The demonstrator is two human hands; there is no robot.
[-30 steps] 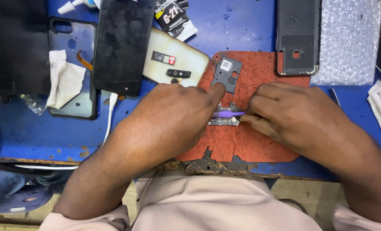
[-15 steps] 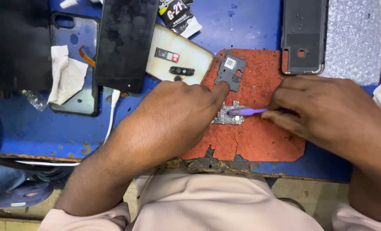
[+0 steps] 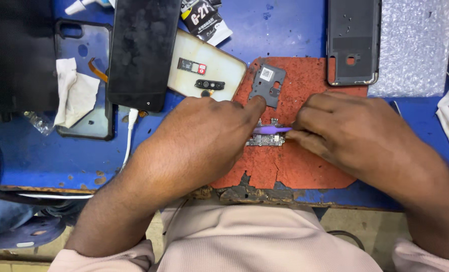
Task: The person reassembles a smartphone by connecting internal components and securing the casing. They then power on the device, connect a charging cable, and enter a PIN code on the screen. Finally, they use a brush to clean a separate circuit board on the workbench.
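Note:
A small circuit board lies on a worn red mat on the blue bench. My left hand rests over the board's left side, fingers pressing down beside it. My right hand pinches a thin purple tool whose tip lies across the board. A grey metal shield plate sits on the mat just above the board.
A black phone screen overlaps a white back cover. A clear case with a white cloth lies left. A dark phone frame, bubble wrap and a glue tube lie at the back.
The view has shifted slightly. My right hand has drawn a little to the right, and the purple tool now shows more clearly across the board.

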